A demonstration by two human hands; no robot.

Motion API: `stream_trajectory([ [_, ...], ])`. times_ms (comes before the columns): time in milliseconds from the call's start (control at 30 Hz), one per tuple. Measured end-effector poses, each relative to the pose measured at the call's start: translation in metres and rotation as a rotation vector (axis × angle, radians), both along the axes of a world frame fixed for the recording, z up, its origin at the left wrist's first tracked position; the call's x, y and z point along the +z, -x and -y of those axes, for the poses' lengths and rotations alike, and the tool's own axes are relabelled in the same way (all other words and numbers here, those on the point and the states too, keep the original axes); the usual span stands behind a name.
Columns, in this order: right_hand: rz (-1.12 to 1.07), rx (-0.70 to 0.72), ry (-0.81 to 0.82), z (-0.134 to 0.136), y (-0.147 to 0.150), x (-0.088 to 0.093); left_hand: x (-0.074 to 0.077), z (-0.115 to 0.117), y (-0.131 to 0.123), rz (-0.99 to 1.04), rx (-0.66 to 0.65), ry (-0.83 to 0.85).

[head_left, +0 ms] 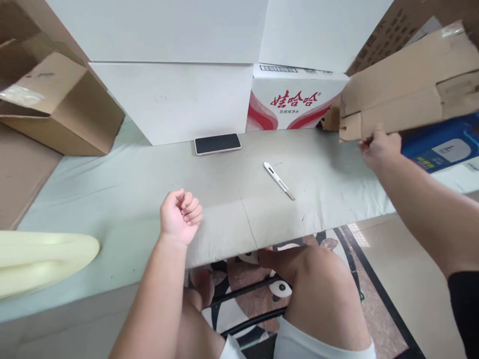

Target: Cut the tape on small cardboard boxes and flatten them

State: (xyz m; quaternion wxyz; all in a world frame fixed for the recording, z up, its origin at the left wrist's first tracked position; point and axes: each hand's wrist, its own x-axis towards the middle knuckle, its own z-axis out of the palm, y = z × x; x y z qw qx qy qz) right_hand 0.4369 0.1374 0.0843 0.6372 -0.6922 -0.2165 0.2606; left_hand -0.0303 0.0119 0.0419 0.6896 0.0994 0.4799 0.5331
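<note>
there, right hand around cardboard

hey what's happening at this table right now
A seated person grips the lower edge of a flattened cardboard box with the right hand, at the right side of the table. The left hand rests on the table, loosely curled and empty. A utility knife lies untouched between the hands. A phone lies flat farther back, in front of a white box.
</note>
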Motion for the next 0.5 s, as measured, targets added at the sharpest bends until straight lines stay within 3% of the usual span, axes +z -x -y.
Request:
stream_trajectory([
  [167, 0.102, 0.044, 0.145, -0.024, 0.001, 0.012, 0.0, -0.008, 0.0, 0.044, -0.01, -0.014],
  [367, 0.138, 0.122, 0.247, 0.006, 0.016, 0.012, 0.006, -0.004, 0.007, 0.075, 0.005, -0.054],
  [500, 0.169, 0.131, 0.261, 0.023, 0.025, 0.025, 0.012, 0.005, 0.013, 0.098, 0.026, -0.09],
])
